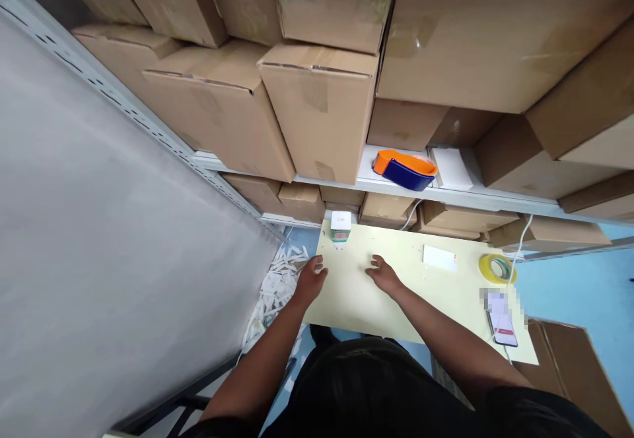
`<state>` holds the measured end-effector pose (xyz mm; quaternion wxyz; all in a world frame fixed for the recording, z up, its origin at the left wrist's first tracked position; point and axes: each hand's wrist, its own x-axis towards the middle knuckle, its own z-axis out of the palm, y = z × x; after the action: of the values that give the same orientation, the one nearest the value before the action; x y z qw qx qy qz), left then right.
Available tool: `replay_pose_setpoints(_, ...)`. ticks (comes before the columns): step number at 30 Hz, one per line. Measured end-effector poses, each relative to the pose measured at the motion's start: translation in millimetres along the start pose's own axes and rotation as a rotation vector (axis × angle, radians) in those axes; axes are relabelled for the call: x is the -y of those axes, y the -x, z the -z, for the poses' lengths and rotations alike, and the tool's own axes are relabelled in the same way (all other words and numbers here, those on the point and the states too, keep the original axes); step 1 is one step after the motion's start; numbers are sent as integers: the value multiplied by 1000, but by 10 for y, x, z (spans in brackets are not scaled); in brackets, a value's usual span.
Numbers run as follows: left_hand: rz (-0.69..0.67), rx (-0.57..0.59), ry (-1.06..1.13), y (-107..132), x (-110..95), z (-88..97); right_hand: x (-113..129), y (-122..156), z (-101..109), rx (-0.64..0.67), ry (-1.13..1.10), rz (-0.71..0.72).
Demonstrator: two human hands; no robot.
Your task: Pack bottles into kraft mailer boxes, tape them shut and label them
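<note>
My left hand [312,278] hovers at the left edge of the pale yellow table [351,292], fingers curved and apart, holding nothing. Over the middle of the tabletop is my right hand [384,275], also empty, with thumb and fingers apart. The two hands face each other across a gap. Just beyond them, at the far left of the table, stands a small white and green box [341,225]. A flat white box [440,258] lies to the right of my right hand.
A roll of yellow tape [497,269] and a phone [501,319] with a white cable lie at the table's right. Shelves of cardboard boxes [319,114] rise behind, with an orange and blue object [406,170] on one. Paper scraps [277,286] cover the floor at left, beside a grey wall.
</note>
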<state>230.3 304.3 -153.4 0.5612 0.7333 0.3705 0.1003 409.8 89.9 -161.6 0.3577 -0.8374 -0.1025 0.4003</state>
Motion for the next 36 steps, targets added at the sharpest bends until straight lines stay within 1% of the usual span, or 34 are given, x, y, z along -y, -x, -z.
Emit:
replay_pose_setpoints(2,6,30,-7,198,4,53,-147,174,41,-11,-9,-16)
replay_pose_setpoints(4,7,63,-8,363,-34,86,-280,326,58,-28,-23,-21)
replay_pose_setpoints(7,-22,115,2,547,-159,124,-424,522,65,-77,-50,8)
replay_pose_setpoints(9,-50,145,6,636,-265,158,-464,640,77,-109,-69,44)
replay_pose_setpoints(11,-74,161,6,706,-370,206,-451,749,101,-125,-84,83)
replay_pose_setpoints(13,-90,161,5,760,-462,262,-390,843,139,-130,-91,112)
replay_pose_setpoints(16,-112,145,6,824,-562,330,-236,955,215,-138,-108,153)
replay_pose_setpoints(19,-123,119,13,888,-627,347,-73,1032,315,-132,-128,207)
replay_pose_setpoints(22,-112,80,22,969,-676,306,31,1068,434,-109,-131,261)
replay_pose_setpoints(26,-77,30,47,1085,-719,190,61,1036,603,-52,-141,325)
replay_pose_setpoints(28,-58,-18,58,1138,-727,115,52,985,683,-9,-136,344)
replay_pose_setpoints(31,-32,-120,79,1233,-730,-3,36,868,783,78,-120,374)
replay_pose_setpoints(34,-4,-221,125,1380,-734,-88,58,712,816,185,-103,428)
replay_pose_setpoints(36,19,-283,150,1508,-732,-106,114,617,767,255,-82,464)
